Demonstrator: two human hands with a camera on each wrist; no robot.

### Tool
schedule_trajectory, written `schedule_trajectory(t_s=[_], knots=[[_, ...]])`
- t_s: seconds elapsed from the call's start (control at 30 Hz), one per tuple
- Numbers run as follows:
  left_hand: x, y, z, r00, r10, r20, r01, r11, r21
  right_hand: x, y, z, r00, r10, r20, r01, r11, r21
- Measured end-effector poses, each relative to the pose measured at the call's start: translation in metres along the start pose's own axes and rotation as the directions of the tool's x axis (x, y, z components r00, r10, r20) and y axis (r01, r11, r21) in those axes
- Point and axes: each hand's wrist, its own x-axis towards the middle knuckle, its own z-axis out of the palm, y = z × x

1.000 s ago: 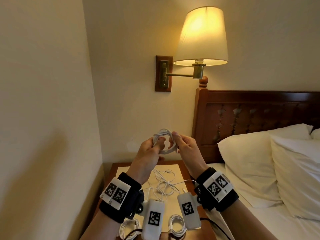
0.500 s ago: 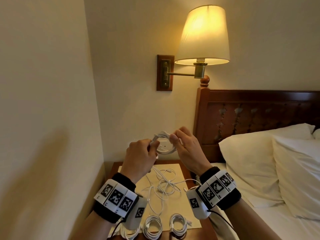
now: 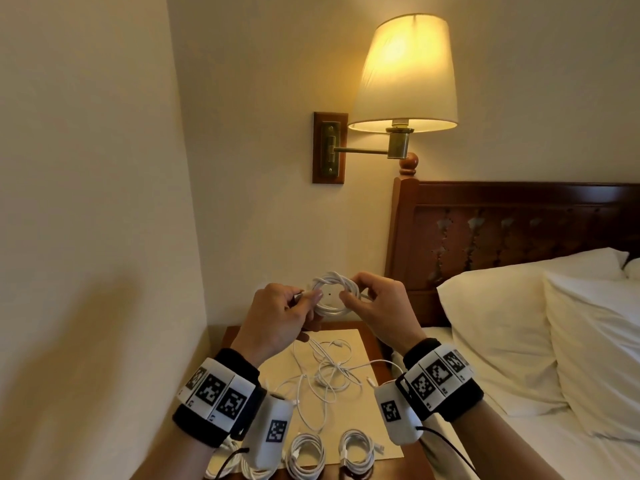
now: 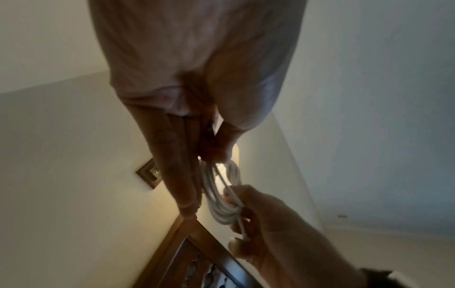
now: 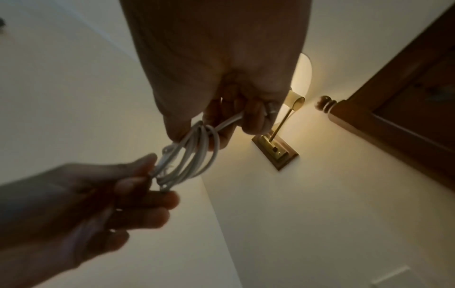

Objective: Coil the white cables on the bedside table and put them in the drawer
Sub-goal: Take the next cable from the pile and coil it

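No readable text, brand, number or sign in any view. The only printed marks are black-and-white square coded tags (machine patterns, not letters): a row of them on the white band [image 3: 216, 396] at the left wrist, a row on the white band [image 3: 437, 375] at the right wrist, one on the white pod [image 3: 275, 432] under the left wrist, one on the white pod [image 3: 393, 412] under the right wrist. Tiny dark marks sit at the band edges, too small to read. Brass lamp plate [image 3: 329, 148] on the wall: no lettering visible. Both wrist views are dim and blurred, nothing legible there.
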Motion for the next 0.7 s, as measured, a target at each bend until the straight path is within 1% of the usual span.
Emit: schedule_trajectory(t_s=[0.1,0.23,0.33,0.43,0.5,0.57,0.63,0.7], knots=[[-0.002,0.000,0.000,1.000,-0.019,0.014,0.021,0.995,-0.098,0.002,0.001,0.001,0.996,-0.071,-0.052,0.068,0.996,-0.063],[-0.007,-0.001,-0.002,0.992,-0.055,0.114,0.085,0.957,-0.276,0.004,0.002,0.000,0.989,-0.141,-0.043,0.136,0.985,-0.103],[-0.012,-0.006,0.000,0.984,-0.042,0.175,0.106,0.921,-0.374,0.006,0.003,-0.002,0.993,-0.115,-0.014,0.114,0.990,-0.087],[-0.014,-0.015,0.004,0.984,-0.043,0.175,0.117,0.891,-0.438,0.008,-0.002,-0.005,0.998,-0.068,0.007,0.068,0.997,-0.027],[-0.013,-0.020,0.007,0.987,-0.029,0.156,0.093,0.905,-0.416,0.008,-0.005,-0.006,0.999,-0.014,0.046,0.012,0.999,0.039],[-0.012,-0.027,0.010,0.987,-0.037,0.153,0.087,0.939,-0.332,0.005,-0.007,-0.005,0.995,0.032,0.099,-0.047,0.987,0.153],[-0.011,-0.037,0.014,0.981,-0.081,0.176,0.124,0.961,-0.246,-0.001,-0.009,-0.001,0.988,0.056,0.144,-0.091,0.964,0.250],[-0.012,-0.046,0.017,0.973,-0.142,0.180,0.179,0.961,-0.211,-0.007,-0.011,0.004,0.985,0.065,0.163,-0.113,0.946,0.303]])
